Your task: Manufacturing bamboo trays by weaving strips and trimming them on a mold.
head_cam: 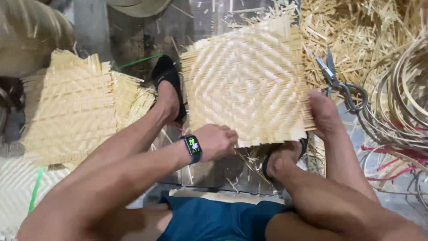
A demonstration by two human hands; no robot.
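Both hands grip a square woven mat (247, 80), left hand (217, 142) closed on its near edge and right hand (324, 114) clamped on the right edge, the mat sitting over the feet on the floor, shears (339, 82) just right, woven stack (71, 109) off left.

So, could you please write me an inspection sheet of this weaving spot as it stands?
Surface: floor, littered with strip offcuts.
Job's things: square woven mat, diamond pattern, held at its near and right edges.
Clutter: scissors right of it; stacked mats left; bamboo hoops; loose strips.
Grippers: left hand grips the near edge; right hand grips the right edge.
Cables: nothing seen.
Surroundings: both feet in sandals beside the mat.
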